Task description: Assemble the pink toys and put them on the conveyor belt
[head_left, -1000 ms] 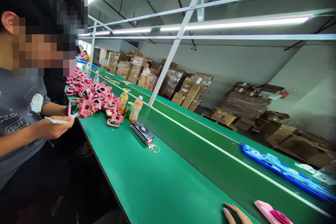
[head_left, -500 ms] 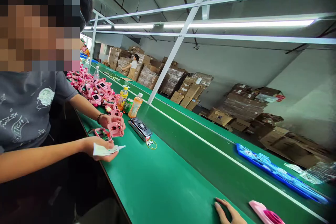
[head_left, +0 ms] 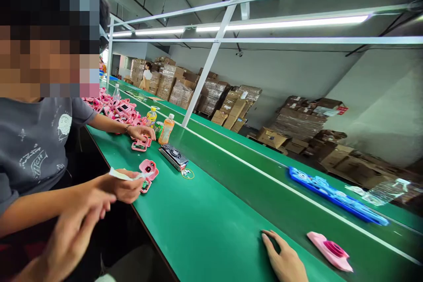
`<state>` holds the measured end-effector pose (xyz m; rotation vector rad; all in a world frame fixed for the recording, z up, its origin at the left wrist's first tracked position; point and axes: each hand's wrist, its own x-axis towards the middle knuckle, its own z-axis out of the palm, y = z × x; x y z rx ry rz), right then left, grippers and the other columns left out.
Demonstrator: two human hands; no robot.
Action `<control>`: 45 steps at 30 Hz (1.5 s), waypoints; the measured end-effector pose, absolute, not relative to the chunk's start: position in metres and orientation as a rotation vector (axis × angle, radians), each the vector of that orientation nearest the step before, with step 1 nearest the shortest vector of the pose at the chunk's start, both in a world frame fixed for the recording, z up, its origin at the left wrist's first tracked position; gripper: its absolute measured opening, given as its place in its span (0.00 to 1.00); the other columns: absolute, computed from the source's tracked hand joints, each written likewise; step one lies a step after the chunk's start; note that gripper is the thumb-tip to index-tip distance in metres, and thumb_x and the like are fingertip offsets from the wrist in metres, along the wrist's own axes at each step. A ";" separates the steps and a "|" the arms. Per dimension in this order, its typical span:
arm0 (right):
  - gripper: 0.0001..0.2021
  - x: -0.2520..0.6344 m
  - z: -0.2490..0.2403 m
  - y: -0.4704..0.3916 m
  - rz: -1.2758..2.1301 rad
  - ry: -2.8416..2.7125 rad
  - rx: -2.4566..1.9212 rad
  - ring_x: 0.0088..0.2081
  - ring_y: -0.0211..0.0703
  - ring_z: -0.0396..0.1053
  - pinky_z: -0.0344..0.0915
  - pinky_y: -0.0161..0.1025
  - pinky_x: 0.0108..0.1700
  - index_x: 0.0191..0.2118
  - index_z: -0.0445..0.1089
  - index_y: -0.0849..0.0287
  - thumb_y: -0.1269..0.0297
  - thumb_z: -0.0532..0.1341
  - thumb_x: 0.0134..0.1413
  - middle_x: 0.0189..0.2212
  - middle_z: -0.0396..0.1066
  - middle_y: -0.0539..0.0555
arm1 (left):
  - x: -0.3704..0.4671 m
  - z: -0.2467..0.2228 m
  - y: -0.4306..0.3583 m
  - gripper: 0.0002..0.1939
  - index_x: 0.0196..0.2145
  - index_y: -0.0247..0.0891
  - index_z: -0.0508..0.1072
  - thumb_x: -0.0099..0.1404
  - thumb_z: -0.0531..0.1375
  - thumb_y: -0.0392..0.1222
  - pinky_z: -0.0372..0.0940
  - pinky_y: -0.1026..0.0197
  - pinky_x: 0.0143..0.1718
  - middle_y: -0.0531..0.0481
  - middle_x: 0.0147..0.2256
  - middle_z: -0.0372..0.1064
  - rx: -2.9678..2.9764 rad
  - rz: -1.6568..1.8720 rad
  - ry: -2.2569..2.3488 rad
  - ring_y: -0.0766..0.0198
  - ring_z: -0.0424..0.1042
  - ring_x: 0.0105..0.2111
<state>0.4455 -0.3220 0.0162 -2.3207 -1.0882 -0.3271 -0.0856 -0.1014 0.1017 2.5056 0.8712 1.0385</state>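
Note:
My left hand (head_left: pixel 77 224), slightly blurred, is raised at the lower left beside a co-worker's forearm. Its fingers stretch out towards the co-worker's hand, with nothing seen in them. At the bottom right, my right hand (head_left: pixel 286 257) rests on the green bench with thumb and forefinger apart, holding nothing. Right of it lies a pink camera-shaped toy case (head_left: pixel 330 251), untouched. The co-worker's nearer hand (head_left: pixel 127 187) holds a white tube with a nozzle over an opened pink case (head_left: pixel 149 174). Their other hand (head_left: pixel 142 132) is over another opened pink case (head_left: pixel 140 144).
A heap of pink cases (head_left: pixel 115 108) lies further along the bench (head_left: pixel 198 220). Drink bottles (head_left: pixel 166 129) and a green can (head_left: pixel 158 129) stand near a dark phone-like object (head_left: pixel 174 157). A blue tray (head_left: pixel 333 198) of blue parts lies at the right. A white post (head_left: pixel 206 68) rises beyond.
My left hand has come into view at the lower left. The co-worker's pink case now lies on the bench, and their far hand has moved to another. The view has shifted slightly.

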 end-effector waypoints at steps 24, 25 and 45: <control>0.37 0.331 -0.010 -0.342 -0.149 -0.876 -2.238 0.56 0.67 0.70 0.65 0.59 0.60 0.42 0.72 0.60 0.28 0.50 0.49 0.49 0.75 0.70 | 0.101 0.039 -0.087 0.15 0.47 0.36 0.72 0.76 0.46 0.39 0.64 0.53 0.50 0.41 0.45 0.73 2.402 0.621 0.974 0.54 0.71 0.47; 0.37 0.316 -0.016 -0.344 -0.117 -0.840 -2.224 0.56 0.66 0.71 0.66 0.58 0.59 0.45 0.72 0.60 0.29 0.49 0.51 0.50 0.75 0.68 | 0.094 0.040 -0.091 0.16 0.49 0.37 0.71 0.76 0.45 0.40 0.62 0.52 0.51 0.41 0.48 0.72 2.394 0.641 0.954 0.53 0.69 0.50; 0.12 0.172 0.066 -0.168 0.269 -1.306 -2.124 0.37 0.44 0.76 0.68 0.36 0.39 0.48 0.71 0.59 0.70 0.57 0.59 0.35 0.79 0.54 | 0.057 0.021 -0.080 0.13 0.45 0.42 0.73 0.66 0.58 0.48 0.66 0.56 0.47 0.47 0.42 0.77 2.010 0.733 0.586 0.54 0.74 0.44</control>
